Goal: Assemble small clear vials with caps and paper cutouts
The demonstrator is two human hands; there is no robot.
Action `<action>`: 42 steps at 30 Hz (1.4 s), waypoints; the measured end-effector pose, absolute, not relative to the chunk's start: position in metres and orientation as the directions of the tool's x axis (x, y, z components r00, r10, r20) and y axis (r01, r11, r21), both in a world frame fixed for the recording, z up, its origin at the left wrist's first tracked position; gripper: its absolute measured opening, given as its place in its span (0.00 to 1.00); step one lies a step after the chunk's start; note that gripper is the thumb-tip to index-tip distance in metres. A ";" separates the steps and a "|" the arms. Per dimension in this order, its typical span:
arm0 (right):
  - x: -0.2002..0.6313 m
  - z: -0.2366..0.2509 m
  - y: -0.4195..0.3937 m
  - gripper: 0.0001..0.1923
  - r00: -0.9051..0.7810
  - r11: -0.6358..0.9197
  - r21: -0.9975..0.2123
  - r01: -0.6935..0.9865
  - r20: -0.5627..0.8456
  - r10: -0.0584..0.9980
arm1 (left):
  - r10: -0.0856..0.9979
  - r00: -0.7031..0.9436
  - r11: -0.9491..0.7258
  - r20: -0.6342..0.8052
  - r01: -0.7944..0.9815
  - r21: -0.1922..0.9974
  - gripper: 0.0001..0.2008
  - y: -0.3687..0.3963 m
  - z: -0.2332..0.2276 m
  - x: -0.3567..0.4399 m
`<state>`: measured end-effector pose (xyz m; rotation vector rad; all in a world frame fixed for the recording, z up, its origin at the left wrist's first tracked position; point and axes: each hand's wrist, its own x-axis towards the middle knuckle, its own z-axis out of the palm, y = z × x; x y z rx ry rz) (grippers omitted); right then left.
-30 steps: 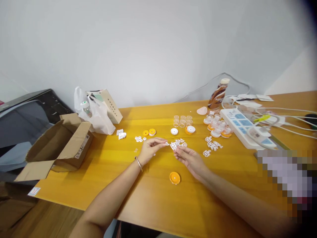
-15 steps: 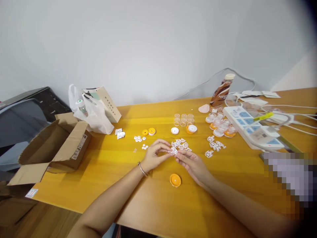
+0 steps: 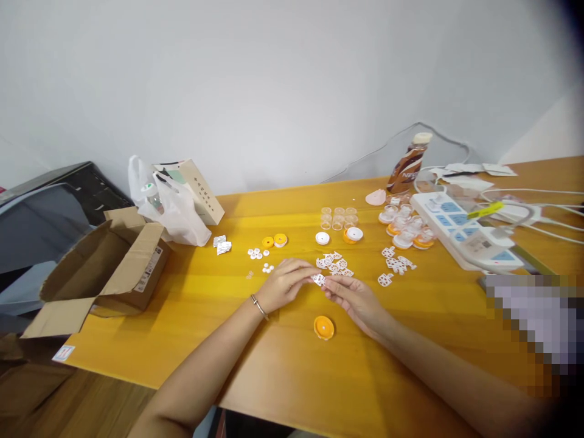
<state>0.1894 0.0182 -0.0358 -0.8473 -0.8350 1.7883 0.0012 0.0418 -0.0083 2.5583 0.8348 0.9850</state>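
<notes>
A small white openwork plastic piece is pinched between my two hands above the table. My left hand grips its left side, fingers closed, with a bracelet on the wrist. On the piece's right side, my right hand holds it between thumb and fingers. Just behind lies a pile of similar white openwork pieces. An orange round cap rests on the table nearer to me. White and orange discs sit farther back, beside several clear plastic cups.
At left stand an open cardboard box and a white plastic bag. To the right are assembled clear-and-orange pieces, more white pieces, a power strip with cables, and a brown drink bottle. Small white rings lie left of centre.
The white piece has tilted flatter between my fingers. My left hand's fingers have come closer together over it, and the view has shifted slightly.
</notes>
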 end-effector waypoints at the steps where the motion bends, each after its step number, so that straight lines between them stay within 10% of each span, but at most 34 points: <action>1: 0.189 -0.036 0.018 0.07 -0.308 -0.310 -0.833 -0.459 -0.179 0.934 | 0.601 0.611 -0.798 0.516 0.417 0.435 0.14 0.041 -0.007 0.001; 15: 0.189 -0.035 0.018 0.07 -0.311 -0.299 -0.846 -0.442 -0.168 0.935 | 0.621 0.661 -0.779 0.422 0.460 0.425 0.16 0.038 -0.003 0.002; 28: 0.188 -0.029 0.016 0.07 -0.301 -0.307 -0.847 -0.435 -0.184 0.936 | 0.926 0.324 -0.242 0.192 0.122 0.963 0.16 0.033 -0.014 0.022; 42: 0.188 -0.027 0.016 0.08 -0.314 -0.307 -0.865 -0.398 -0.186 0.931 | 0.972 0.202 -0.135 0.117 0.078 0.988 0.13 0.030 -0.012 0.027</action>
